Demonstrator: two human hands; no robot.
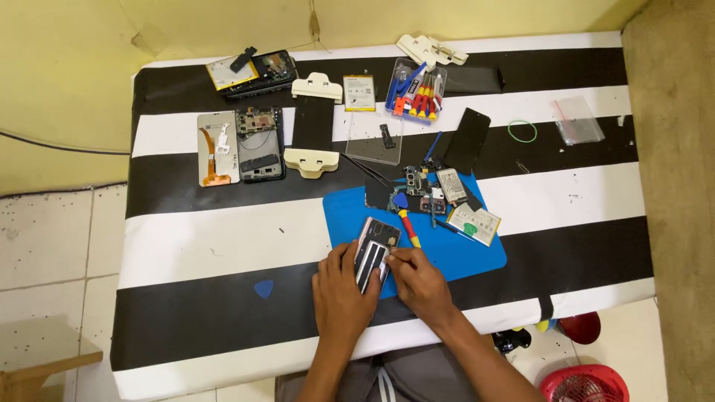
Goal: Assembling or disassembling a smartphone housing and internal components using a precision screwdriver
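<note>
On the near-left part of the blue mat (477,257), an opened phone (375,251) lies flat, back side up. Long axis runs near-to-far, far end tipped slightly right. Far half shows a pinkish frame with dark internals, near half is dark with pale lengthwise strips. Finer detail too small to tell.

Left hand (341,294) grasps the phone's near-left edge, thumb and fingers curled on it. Right hand (421,283) sits on the right side, fingertips (390,258) pinched at the phone's right edge. Cannot tell if they hold a small tool or just the edge.

Just beyond the phone: red-and-yellow screwdriver (409,231) on the mat, angled near-right. Farther up the mat: cluster of circuit boards (421,190), a small battery (451,184), another flat battery (474,223) on the right. All near, not touching the phone.

Off the mat: blue pick (264,288) to the left on a black stripe, well apart. Far side of the striped table (208,238) holds another open phone body (260,143), a beige clamp (316,123), a tool case (417,89) with red-and-yellow drivers, a black panel (467,139), a green ring (522,131), a clear bag (579,121).

Room: wide bare stripes left of the hands, bare table right of the mat. Near table edge lies just behind the wrists, mat's near edge under the hands. Far direction is crowded with parts.
</note>
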